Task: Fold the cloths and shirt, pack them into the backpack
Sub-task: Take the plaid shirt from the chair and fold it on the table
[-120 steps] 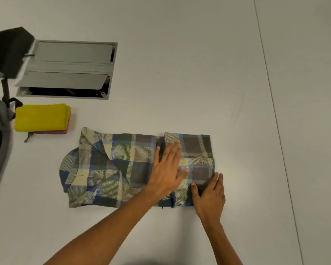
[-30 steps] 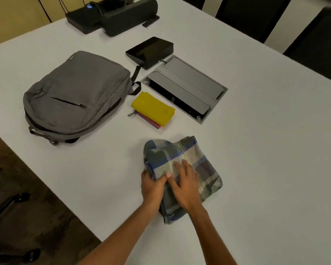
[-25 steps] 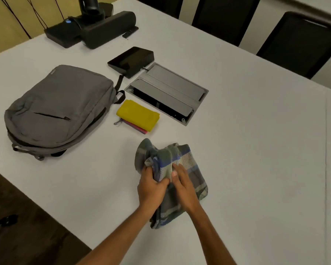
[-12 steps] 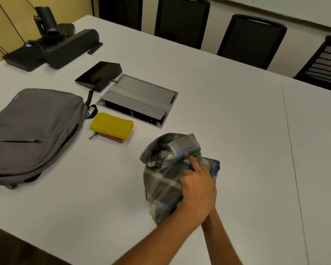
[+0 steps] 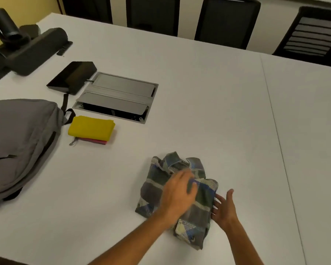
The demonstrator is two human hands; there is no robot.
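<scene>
— Where was the shirt (image 5: 177, 196)?
— Folded on the white worktop (image 5: 199, 111), well right of the backpack (image 5: 17, 142).
— The hands?
— Left hand (image 5: 178, 196) lay flat and blurred on it; right hand (image 5: 225, 209) spread open, fingers touching its edge.

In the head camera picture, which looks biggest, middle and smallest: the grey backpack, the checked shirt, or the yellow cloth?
1. Grey backpack: biggest, even though the picture's left edge cuts part of it off.
2. Checked shirt: middle, folded up, though being nearer the camera makes it look larger.
3. Yellow cloth: smallest.
</scene>
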